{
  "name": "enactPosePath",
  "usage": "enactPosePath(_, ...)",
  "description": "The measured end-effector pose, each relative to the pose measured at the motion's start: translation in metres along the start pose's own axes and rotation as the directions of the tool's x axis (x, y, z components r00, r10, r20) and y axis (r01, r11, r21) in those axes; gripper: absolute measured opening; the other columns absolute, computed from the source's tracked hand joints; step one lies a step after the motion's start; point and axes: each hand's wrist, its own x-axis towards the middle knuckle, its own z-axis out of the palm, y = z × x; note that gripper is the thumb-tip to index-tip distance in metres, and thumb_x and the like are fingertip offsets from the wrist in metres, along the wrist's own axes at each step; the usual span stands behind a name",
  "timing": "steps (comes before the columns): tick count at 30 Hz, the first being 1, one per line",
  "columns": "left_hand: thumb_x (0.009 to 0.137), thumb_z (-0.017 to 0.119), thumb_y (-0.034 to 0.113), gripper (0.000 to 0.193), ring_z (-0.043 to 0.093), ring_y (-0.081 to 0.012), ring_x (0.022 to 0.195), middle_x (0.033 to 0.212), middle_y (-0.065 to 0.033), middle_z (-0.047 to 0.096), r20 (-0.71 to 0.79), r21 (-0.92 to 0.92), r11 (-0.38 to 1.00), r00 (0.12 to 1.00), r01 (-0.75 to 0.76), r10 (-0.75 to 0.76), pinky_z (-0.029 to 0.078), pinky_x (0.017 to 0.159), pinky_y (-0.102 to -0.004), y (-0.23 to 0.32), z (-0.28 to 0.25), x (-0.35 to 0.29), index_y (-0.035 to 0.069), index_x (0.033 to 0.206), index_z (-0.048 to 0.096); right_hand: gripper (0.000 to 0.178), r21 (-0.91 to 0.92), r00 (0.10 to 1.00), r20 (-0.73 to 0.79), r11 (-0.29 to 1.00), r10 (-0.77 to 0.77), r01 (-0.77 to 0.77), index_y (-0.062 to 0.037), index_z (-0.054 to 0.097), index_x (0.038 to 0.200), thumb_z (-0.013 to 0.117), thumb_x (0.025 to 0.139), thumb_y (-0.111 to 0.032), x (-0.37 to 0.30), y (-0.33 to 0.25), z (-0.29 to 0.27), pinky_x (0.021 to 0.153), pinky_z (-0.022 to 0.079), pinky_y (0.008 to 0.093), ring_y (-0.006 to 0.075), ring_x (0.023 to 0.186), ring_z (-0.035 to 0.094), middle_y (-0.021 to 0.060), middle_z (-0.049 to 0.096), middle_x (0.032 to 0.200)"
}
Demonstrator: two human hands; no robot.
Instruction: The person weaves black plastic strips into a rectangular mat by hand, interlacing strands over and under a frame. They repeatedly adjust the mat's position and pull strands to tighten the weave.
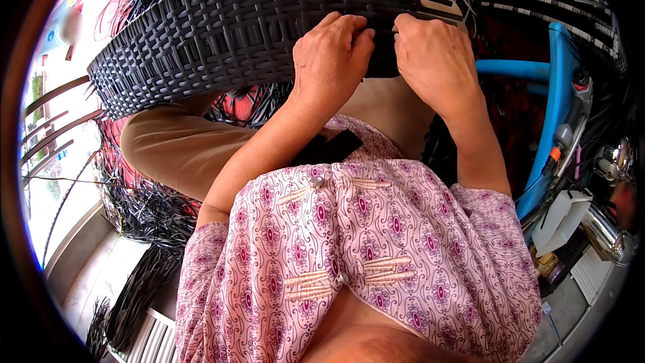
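Observation:
A long curved panel (222, 33) of dark grey wicker weave lies across the top of the head view, above my bent leg. My left hand (330, 59) rests against its lower right part, fingers curled and thumb pressed to them. Close beside it, my right hand (438, 60) is also closed, fingertips bent down at the weave near the panel's right end. Whatever strand either hand pinches is hidden by the fingers. A narrow dark gap in the weave shows between the two hands. Past my right hand, the panel's end shows pale slots (437, 3).
Loose black strips (141, 208) lie tangled at the left, with a bundle (144, 296) below them. A blue tubular frame (554, 107) stands at my right, near shiny metal objects (605, 228) and a white box-like piece (561, 222). Another woven piece (551, 0) is at the upper right.

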Motion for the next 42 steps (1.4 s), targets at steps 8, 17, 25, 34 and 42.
enactPosePath(8, 0.088, 0.070, 0.016, 0.018, 0.068, -0.0322, 0.078, 0.085, -0.0128, 0.069, 0.076, 0.088, 0.996, 0.997, -0.019, 0.013, 0.054, 0.070, -0.0401, 0.002, -0.009, 0.003, 0.001, 0.099, 0.070, 0.012, 0.144, 1.000, -0.017, 0.989, -0.022, 0.024, -0.0040, 0.070, 0.093, 0.059, 0.092, -0.010, 0.003, 0.012, 0.009, 0.072, 0.057, 0.0473, 0.0377, 0.079, 0.072, 0.0180, 0.072, 0.080)
enactPosePath(17, 0.089, 0.070, 0.016, 0.018, 0.069, -0.0259, 0.076, 0.083, -0.0136, 0.071, 0.125, -0.007, 0.995, 0.987, 0.102, -0.101, 0.053, 0.070, -0.0357, -0.001, -0.028, 0.005, 0.000, 0.095, 0.070, 0.008, 0.126, 0.955, -0.284, 0.985, -0.081, 0.121, -0.0064, 0.071, 0.093, 0.069, 0.090, -0.014, -0.003, 0.005, 0.020, 0.069, 0.056, 0.0426, 0.0322, 0.075, 0.070, 0.0100, 0.072, 0.082)
enactPosePath(25, 0.087, 0.071, 0.011, 0.010, 0.065, -0.0255, 0.068, 0.081, -0.0087, 0.066, 0.126, -0.152, 0.969, 0.976, 0.194, -0.176, 0.051, 0.061, -0.0350, 0.022, -0.090, -0.018, 0.002, 0.089, 0.066, 0.013, 0.462, 0.891, -0.455, 0.852, -0.011, 0.247, -0.0082, 0.073, 0.093, 0.079, 0.083, -0.012, -0.014, -0.016, 0.007, 0.078, 0.055, 0.0368, 0.0232, 0.086, 0.069, 0.0055, 0.070, 0.091)
enactPosePath(34, 0.088, 0.070, 0.004, 0.006, 0.065, -0.0268, 0.070, 0.081, -0.0088, 0.064, 0.052, -0.295, 0.953, 0.997, 0.067, -0.054, 0.052, 0.061, -0.0336, 0.026, -0.090, -0.023, 0.003, 0.092, 0.065, 0.020, 0.676, 0.909, -0.290, 0.609, -0.300, 0.416, -0.0022, 0.074, 0.096, 0.078, 0.086, -0.018, -0.005, -0.008, 0.013, 0.076, 0.052, 0.0337, 0.0231, 0.080, 0.069, 0.0074, 0.073, 0.088)
enactPosePath(42, 0.089, 0.071, 0.028, 0.024, 0.071, -0.0305, 0.084, 0.096, -0.0091, 0.072, 0.002, 0.345, 0.934, 0.995, 0.090, -0.096, 0.053, 0.074, -0.0409, -0.017, -0.038, -0.002, 0.005, 0.097, 0.073, 0.012, 0.670, 0.970, -0.240, 0.727, 0.024, 0.148, -0.0021, 0.076, 0.094, 0.078, 0.086, -0.010, -0.006, -0.017, 0.026, 0.061, 0.051, 0.0289, 0.0181, 0.068, 0.067, 0.0093, 0.071, 0.079)
